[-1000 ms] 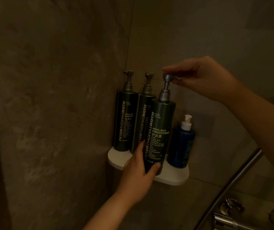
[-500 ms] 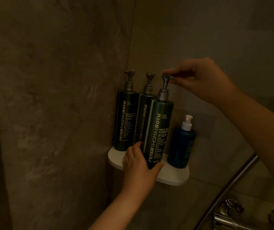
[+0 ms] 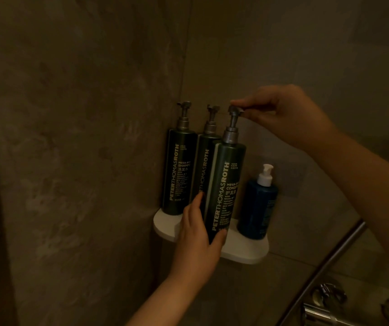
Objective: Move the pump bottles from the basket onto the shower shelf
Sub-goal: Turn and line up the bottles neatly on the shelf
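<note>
A white corner shelf (image 3: 245,254) carries three tall dark green pump bottles. The shampoo bottle (image 3: 179,172) stands far left against the wall, a second green bottle (image 3: 204,165) is behind the middle. The conditioner bottle (image 3: 227,184) is in front, slightly tilted, its base at the shelf's front edge. My left hand (image 3: 198,234) wraps its lower body. My right hand (image 3: 283,116) pinches its grey pump head (image 3: 234,111). The basket is out of view.
A smaller blue bottle (image 3: 257,205) with a white pump stands at the shelf's right end. Stone walls meet in the corner behind. A metal rail (image 3: 325,267) and chrome tap fittings (image 3: 325,300) are at the lower right.
The conditioner bottle has turned a little and settled closer to the middle bottle. My left hand slid slightly up its lower body; my right hand stays on the pump head.
</note>
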A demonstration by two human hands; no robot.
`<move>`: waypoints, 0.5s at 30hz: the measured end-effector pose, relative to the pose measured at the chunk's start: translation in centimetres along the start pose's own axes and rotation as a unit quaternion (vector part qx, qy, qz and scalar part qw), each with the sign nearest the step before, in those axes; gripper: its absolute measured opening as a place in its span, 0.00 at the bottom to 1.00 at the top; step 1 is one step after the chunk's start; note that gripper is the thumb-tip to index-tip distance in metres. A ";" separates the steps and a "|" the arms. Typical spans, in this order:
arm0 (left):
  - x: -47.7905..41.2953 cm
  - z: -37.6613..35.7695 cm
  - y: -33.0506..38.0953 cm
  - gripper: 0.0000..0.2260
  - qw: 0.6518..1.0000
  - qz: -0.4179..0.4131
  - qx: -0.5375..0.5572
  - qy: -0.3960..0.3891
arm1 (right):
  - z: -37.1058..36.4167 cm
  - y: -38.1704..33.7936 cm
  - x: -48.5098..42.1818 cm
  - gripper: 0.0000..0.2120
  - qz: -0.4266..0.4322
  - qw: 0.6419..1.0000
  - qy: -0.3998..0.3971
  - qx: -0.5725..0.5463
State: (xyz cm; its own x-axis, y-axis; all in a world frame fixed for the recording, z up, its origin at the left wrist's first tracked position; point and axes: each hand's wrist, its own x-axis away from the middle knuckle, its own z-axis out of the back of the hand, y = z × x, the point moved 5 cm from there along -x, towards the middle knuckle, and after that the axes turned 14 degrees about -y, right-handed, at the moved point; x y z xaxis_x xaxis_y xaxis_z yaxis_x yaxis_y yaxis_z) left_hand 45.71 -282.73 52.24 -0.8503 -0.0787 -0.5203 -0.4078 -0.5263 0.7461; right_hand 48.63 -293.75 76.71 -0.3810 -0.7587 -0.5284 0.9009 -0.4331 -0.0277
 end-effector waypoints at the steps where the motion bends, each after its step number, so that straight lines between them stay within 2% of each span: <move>1: 0.0 0.0 0.1 0.39 1.000 0.001 -0.001 0.003 | 0.0 0.0 0.0 0.13 0.002 1.000 -0.001 0.001; 8: 0.2 -0.1 0.8 0.40 0.999 -0.001 -0.033 0.040 | 0.0 0.1 0.0 0.12 -0.002 1.000 0.012 -0.008; 15: 0.0 0.1 0.4 0.40 1.000 0.002 -0.021 0.018 | -0.2 0.2 0.0 0.13 -0.008 1.000 0.014 -0.017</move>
State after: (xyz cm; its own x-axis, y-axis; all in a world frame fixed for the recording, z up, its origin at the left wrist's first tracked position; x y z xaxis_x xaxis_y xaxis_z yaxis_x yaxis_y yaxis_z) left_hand 45.54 -282.88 52.55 -0.8388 -0.1106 -0.5330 -0.3902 -0.5606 0.7304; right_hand 48.83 -293.76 76.51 -0.3904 -0.7380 -0.5504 0.9012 -0.4286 -0.0646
